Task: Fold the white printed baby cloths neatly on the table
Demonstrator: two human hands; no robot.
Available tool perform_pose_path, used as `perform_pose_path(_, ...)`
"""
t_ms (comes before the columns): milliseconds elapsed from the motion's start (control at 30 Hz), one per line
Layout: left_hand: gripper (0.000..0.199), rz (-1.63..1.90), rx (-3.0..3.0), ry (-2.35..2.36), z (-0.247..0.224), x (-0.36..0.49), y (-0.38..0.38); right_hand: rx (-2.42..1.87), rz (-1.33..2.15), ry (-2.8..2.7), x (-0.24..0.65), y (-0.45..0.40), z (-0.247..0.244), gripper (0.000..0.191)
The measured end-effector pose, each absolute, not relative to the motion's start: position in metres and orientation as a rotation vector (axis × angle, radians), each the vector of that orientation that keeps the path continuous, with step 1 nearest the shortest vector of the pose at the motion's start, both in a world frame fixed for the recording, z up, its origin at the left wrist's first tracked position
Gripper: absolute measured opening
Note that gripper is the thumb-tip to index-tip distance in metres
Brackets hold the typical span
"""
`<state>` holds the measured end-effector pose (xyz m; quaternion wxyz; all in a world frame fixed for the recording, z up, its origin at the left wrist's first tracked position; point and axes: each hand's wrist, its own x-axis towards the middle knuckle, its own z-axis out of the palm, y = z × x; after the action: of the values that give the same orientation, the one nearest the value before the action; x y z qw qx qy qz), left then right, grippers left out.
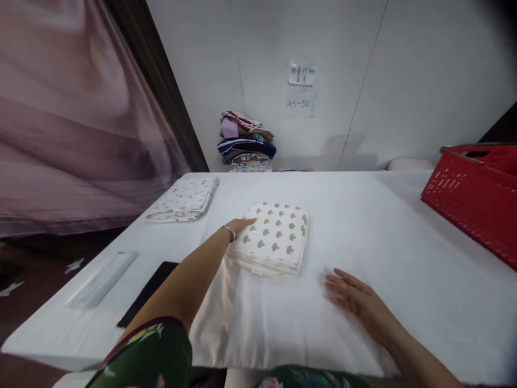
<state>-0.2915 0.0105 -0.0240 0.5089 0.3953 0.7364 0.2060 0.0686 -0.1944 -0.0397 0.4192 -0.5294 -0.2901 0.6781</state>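
Observation:
A folded white cloth (274, 231) with grey mushroom prints and a few green marks lies mid-table in the head view. My left hand (239, 225), wearing a bracelet, grips it at the left edge. One digit rests on top; the others are hidden at the side or beneath. To the right and nearer to me, my right hand (352, 295) is apart from the cloth, over the white tabletop (355, 215). Its fingers are spread and slightly blurred, with nothing in them.
Another folded, small-patterned cloth (183, 199) lies at the back left. A clear plastic packet (103, 280) and a flat black item (147, 293) are nearer left. A red basket (476, 199) stands right. Stacked fabrics (246, 141) sit against the wall behind the table.

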Motion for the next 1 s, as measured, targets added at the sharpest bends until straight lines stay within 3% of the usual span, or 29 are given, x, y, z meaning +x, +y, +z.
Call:
perform_pose_path(200,0.046,0.547,0.703,1.445,-0.013,-0.293,-0.060,-1.291,1.658,-0.743,0.040,-0.126,-0.034,0.050)
perform_pose_path(367,0.036,0.606,0.591,1.356,-0.007,-0.299,-0.092,-1.296,1.811,-0.925,0.021,-0.081,-0.035,0.030)
perform_pose_path(667,0.022,0.664,0.720,1.477,-0.010,-0.295,-0.100,-1.431,1.889,-0.955,0.007,-0.060,-0.036,0.042)
perform_pose_path(1000,0.020,0.701,1.029,1.851,-0.016,-0.332,-0.077,-1.541,1.575,-1.256,-0.001,-0.073,-0.031,0.013)
